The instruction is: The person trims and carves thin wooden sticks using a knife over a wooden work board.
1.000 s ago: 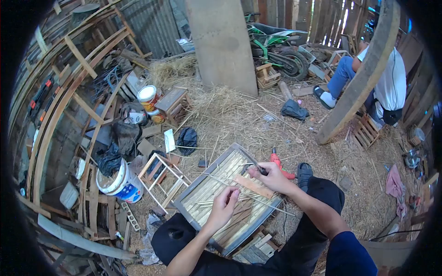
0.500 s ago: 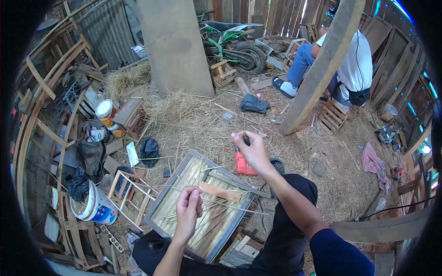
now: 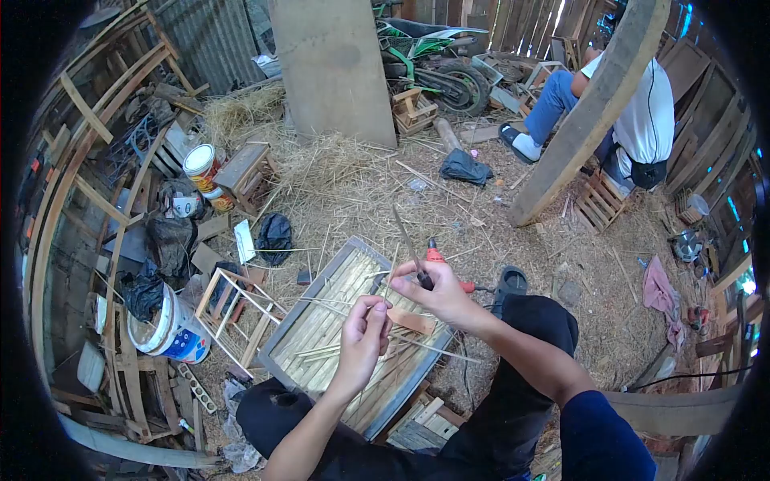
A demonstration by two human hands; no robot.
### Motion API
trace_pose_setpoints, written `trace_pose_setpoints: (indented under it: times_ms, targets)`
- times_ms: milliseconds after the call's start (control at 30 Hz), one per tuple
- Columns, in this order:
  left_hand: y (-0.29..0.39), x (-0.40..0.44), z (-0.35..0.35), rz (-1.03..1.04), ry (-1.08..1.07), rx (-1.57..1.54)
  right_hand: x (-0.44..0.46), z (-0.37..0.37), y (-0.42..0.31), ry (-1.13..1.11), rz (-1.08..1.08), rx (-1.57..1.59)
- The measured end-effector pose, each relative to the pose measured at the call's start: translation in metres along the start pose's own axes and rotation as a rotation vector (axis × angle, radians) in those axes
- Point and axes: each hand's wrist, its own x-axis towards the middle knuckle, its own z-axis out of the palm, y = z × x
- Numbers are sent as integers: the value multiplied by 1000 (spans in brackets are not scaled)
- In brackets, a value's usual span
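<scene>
Pinching a thin strip [image 3: 391, 276] between thumb and fingertips, the left hand [image 3: 362, 335] is nearly closed above the middle of the worktop [image 3: 321, 280], a framed slatted panel scattered with loose strips. The right hand [image 3: 443, 298] is curled around the dark handle of a knife [image 3: 407, 240], its blade pointing up and away; its thumb and forefinger come close to the strip, though whether they touch it is unclear. The strip stands roughly upright between the hands, with a flat brown piece [image 3: 413, 321] just below and a red power drill [image 3: 435, 255] beyond the far right side of the panel. With bare fingers so near the blade, a slip of the grip or a sudden give in the strip could cut the left thumb. So slender a strip could also split or snap if bent or cut too deeply, and the loose ones might snag a wrist or slide off the panel. As for writing, the white bucket [image 3: 172, 329] at left carries a blue label and the pail [image 3: 200, 164] behind it a red and yellow one, but neither has lettering clear enough to read.
</scene>
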Motion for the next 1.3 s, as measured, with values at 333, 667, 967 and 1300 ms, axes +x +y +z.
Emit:
trace_pose_setpoints:
  times_ms: [333,667,967,1300]
  targets:
    - [-18,-3,-13,256,98,214,8,14,14,17,-51,-76]
    - [-19,-24,-46,85,112,-6,5,31,21,-147,36,-150]
    - [-18,-34,-61,109,149,-32,6,39,23,-210,66,-289]
    - [-8,-37,-65,44,149,-32,16,34,41,-162,17,-240]
